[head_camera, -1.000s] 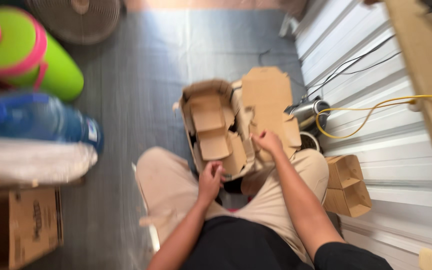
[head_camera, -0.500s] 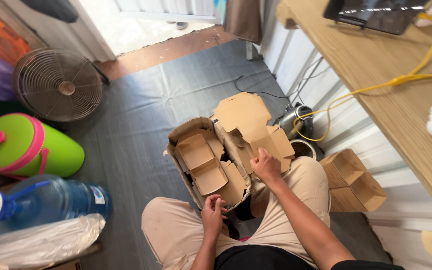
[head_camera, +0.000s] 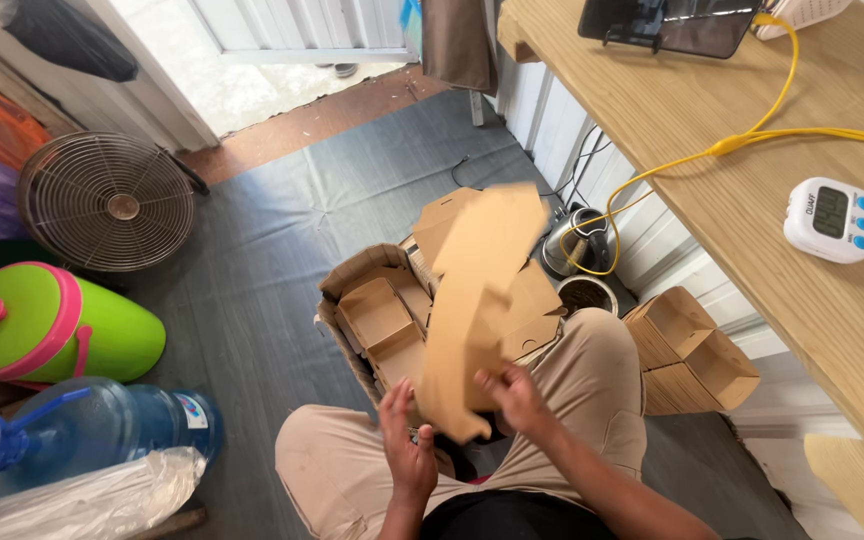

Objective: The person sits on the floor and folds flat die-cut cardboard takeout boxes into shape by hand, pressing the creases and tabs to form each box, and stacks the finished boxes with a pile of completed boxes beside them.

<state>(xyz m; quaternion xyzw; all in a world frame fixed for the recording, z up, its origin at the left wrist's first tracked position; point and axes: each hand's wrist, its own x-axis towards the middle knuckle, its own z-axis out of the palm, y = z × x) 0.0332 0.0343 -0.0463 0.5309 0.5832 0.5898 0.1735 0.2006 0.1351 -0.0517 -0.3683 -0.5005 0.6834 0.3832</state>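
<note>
We look down over our lap at an open cardboard carton [head_camera: 352, 285] on the dark grey floor [head_camera: 252, 300], packed with folded brown box pieces. Our right hand [head_camera: 517, 400] is clamped on the lower edge of a flat cardboard blank [head_camera: 477, 300], which stands tilted and blurred above the carton and hides much of its right side. Our left hand [head_camera: 407, 450] is just beside the blank's bottom corner, fingers spread apart, not gripping; we cannot tell whether it touches.

To the right, two assembled brown boxes [head_camera: 692, 350] sit by the white wall, under the wooden counter [head_camera: 712, 130]. On the counter lie a white timer [head_camera: 832, 220] with blue buttons and a yellow cable [head_camera: 752, 140] that drops toward a metal kettle [head_camera: 572, 240] behind the carton. To the left stand a round wire fan [head_camera: 107, 200], a green jug [head_camera: 47, 330] with a pink lid, and a blue water bottle [head_camera: 102, 430] with a small label.
</note>
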